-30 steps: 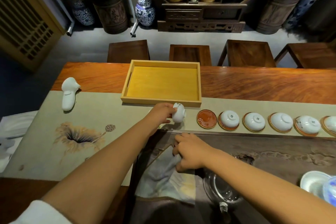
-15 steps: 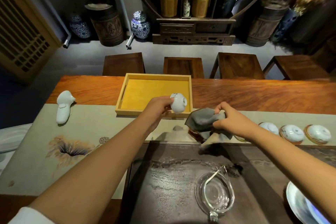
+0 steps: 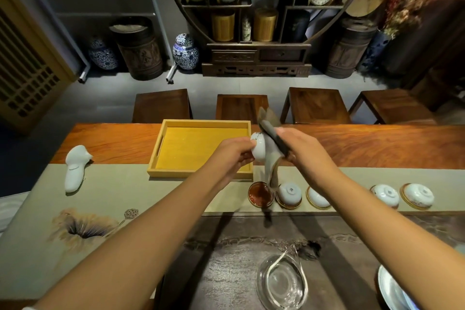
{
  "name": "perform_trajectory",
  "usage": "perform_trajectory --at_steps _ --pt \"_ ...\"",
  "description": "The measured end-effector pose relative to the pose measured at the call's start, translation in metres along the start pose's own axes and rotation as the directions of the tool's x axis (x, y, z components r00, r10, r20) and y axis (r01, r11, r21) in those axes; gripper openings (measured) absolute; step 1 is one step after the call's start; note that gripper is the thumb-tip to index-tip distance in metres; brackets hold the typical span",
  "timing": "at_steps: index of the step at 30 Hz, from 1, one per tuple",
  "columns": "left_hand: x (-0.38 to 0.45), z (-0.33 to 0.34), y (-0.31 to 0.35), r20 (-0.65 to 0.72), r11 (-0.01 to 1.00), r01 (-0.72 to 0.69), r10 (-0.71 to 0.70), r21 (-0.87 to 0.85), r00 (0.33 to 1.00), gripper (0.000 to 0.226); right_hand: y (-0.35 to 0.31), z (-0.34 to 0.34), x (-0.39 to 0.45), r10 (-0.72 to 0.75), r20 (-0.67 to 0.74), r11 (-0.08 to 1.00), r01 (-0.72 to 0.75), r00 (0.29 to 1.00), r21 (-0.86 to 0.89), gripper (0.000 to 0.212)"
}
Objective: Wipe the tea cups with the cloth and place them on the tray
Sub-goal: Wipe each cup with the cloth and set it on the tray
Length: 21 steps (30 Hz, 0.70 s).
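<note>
My left hand [image 3: 232, 153] grips a small white tea cup [image 3: 258, 148], held in the air just over the right front corner of the yellow wooden tray [image 3: 201, 148]. Against the cup my right hand [image 3: 303, 150] presses a grey cloth [image 3: 271, 141], whose loose end hangs down toward the table. The tray holds nothing. On the beige runner lies a bare red-brown saucer [image 3: 260, 194]. To its right, several white cups [image 3: 289, 194] rest upside down on saucers in a row, and my right forearm hides part of that row.
A white ceramic piece [image 3: 75, 168] lies on the runner at left. A glass pitcher [image 3: 281, 280] stands on the dark stone tea board [image 3: 226, 259] in front of me, a white plate [image 3: 392, 292] at lower right. Wooden stools [image 3: 314, 104] line the table's far side.
Both hands have risen and come together. The right hand lifted the cloth off the tea board and brought it against the cup, which the left hand carried up from the runner to the tray's corner.
</note>
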<state>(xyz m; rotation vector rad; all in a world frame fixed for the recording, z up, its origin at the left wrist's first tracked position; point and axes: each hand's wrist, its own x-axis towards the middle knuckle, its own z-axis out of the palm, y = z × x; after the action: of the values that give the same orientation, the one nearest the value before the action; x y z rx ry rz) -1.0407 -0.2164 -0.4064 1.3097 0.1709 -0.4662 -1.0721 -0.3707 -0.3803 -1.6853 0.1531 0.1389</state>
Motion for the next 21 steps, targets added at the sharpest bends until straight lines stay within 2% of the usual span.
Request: perform_trajectory --at_steps 3,6,10,14,17,21 --pt "-0.002 0.004 0.002 0.046 1.0 -0.004 0.004 0.01 0.999 0.013 0.008 -0.004 -0.001 -0.049 -0.019 0.994 0.047 0.999 -0.1 0.034" --pt "-0.003 0.006 0.003 0.058 1.0 -0.002 0.001 0.03 0.998 0.015 0.013 -0.006 -0.001 0.044 -0.024 0.996 -0.046 0.999 -0.072 0.048" --pt "-0.004 0.004 0.003 0.054 1.0 0.017 -0.017 0.011 0.998 0.014 0.014 -0.01 -0.003 0.043 0.075 0.999 -0.04 0.996 -0.036 0.029" --pt "-0.003 0.004 0.005 0.053 1.0 0.032 -0.032 0.002 0.998 0.025 0.017 -0.018 -0.004 0.003 0.02 0.996 -0.002 1.0 -0.086 0.017" --pt "-0.004 0.007 0.006 0.078 1.0 0.022 -0.023 0.013 0.997 0.021 0.016 -0.021 -0.005 0.001 -0.018 0.995 -0.002 1.0 -0.098 0.016" --pt "-0.005 0.01 0.006 0.088 1.0 0.013 -0.015 0.024 0.996 0.018 0.013 -0.021 -0.007 -0.068 -0.092 0.979 0.049 0.993 -0.197 0.008"
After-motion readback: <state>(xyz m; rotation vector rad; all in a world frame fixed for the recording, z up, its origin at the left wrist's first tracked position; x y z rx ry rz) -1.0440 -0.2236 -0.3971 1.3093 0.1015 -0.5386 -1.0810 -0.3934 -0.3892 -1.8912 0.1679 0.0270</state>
